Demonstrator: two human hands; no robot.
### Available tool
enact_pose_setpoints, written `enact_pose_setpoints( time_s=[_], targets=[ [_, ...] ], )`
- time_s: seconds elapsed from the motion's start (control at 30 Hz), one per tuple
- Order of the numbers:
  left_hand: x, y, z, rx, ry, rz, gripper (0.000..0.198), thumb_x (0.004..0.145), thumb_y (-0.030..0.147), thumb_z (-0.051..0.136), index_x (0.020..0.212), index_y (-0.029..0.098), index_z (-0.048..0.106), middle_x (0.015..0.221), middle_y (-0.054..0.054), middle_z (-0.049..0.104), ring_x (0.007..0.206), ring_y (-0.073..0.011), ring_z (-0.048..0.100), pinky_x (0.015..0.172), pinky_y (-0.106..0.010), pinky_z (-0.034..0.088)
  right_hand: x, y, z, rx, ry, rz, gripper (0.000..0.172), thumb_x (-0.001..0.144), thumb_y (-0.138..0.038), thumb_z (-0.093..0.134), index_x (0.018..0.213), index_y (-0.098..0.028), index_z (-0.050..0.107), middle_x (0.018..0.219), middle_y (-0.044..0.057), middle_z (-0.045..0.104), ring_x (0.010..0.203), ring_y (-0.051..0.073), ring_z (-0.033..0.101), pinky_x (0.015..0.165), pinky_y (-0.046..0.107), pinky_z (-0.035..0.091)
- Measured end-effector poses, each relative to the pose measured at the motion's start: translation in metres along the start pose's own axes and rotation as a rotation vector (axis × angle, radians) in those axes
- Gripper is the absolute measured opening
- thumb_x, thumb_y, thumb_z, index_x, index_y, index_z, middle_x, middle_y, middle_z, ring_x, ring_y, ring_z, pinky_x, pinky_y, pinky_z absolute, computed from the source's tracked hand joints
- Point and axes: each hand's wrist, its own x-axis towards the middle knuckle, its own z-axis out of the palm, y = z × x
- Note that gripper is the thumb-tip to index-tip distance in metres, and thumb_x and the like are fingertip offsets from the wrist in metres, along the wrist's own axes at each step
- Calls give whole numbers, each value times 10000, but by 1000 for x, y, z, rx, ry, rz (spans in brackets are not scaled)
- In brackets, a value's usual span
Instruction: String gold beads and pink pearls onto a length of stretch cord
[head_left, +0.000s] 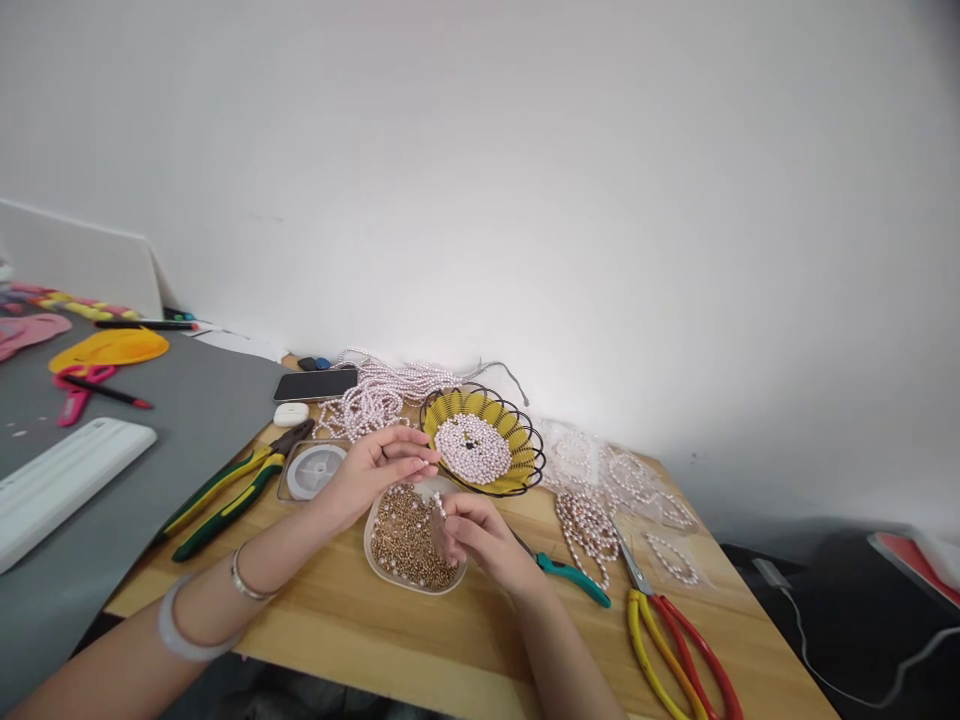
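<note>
My left hand [379,468] is pinched, its fingertips holding a small pearl bead near the rim of a yellow wire basket [517,455] full of pale pearls. My right hand [472,535] is also pinched, holding a short strand of pearls just above a shallow dish [379,560] of small gold beads. The two hands are a few centimetres apart over that dish. Two bracelets sit on my left wrist.
On the wooden table [390,630] lie green-handled pliers [225,490], a spool of clear cord [313,470], teal-handled pliers [574,575], red and yellow cutters [675,640], loose pearl strands [375,395], bagged pearls [637,490] and a phone [315,384]. A grey mat [150,470] lies left.
</note>
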Motion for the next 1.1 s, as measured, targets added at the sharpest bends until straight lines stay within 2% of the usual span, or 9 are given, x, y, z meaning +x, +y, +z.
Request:
enact_pose_setpoints(
  time_s=[0.33, 0.53, 0.7, 0.8, 0.9, 1.0, 1.1],
  targets=[
    [-2, 2, 1, 29, -49, 43, 311, 761, 216, 875, 1034, 168, 735, 919, -37, 801, 789, -122, 748, 752, -214, 617, -1, 4, -3, -2, 8, -4, 354, 968, -393, 660, 698, -185, 565, 567, -62, 453, 528, 107, 388, 560, 259, 307],
    [-2, 3, 0, 39, -93, 63, 320, 797, 259, 851, 1076, 179, 717, 845, -16, 781, 722, -103, 708, 729, -210, 588, -1, 4, -4, -17, 14, -4, 361, 969, -389, 653, 685, -187, 559, 566, -60, 448, 534, 111, 388, 566, 264, 307],
    [-4, 2, -2, 117, -141, 25, 355, 818, 252, 833, 1137, 184, 692, 890, -37, 799, 810, -130, 724, 774, -229, 567, 0, 0, -1, -76, 34, -11, 387, 969, -435, 651, 687, -185, 563, 576, -56, 460, 531, 107, 396, 556, 256, 319],
    [-5, 2, -3, 150, -240, -32, 380, 831, 257, 825, 1176, 182, 684, 969, -76, 811, 873, -157, 745, 789, -248, 563, 0, -1, 0, -103, 43, -15, 399, 970, -461, 648, 693, -184, 569, 580, -53, 471, 540, 111, 423, 571, 257, 352],
    [-6, 1, -2, 115, -309, -42, 373, 862, 336, 802, 1181, 180, 688, 1036, -112, 807, 922, -188, 755, 829, -291, 572, 1, -2, 1, -104, 30, -12, 422, 962, -505, 647, 696, -188, 564, 574, -55, 468, 538, 115, 437, 572, 260, 366],
    [-6, 1, -1, 80, -274, -15, 389, 900, 438, 747, 1186, 182, 690, 1060, -125, 798, 995, -221, 745, 889, -337, 574, 2, -3, 2, -126, 22, -39, 436, 967, -532, 630, 704, -191, 561, 583, -49, 480, 536, 119, 448, 565, 262, 374],
    [-4, 0, -1, 137, -164, 8, 374, 940, 474, 680, 1186, 193, 686, 1020, -102, 792, 984, -227, 741, 884, -346, 579, 3, -2, 2, -136, 51, -120, 402, 993, -512, 599, 743, -198, 585, 641, -21, 539, 576, 142, 503, 601, 285, 424]
  ],
)
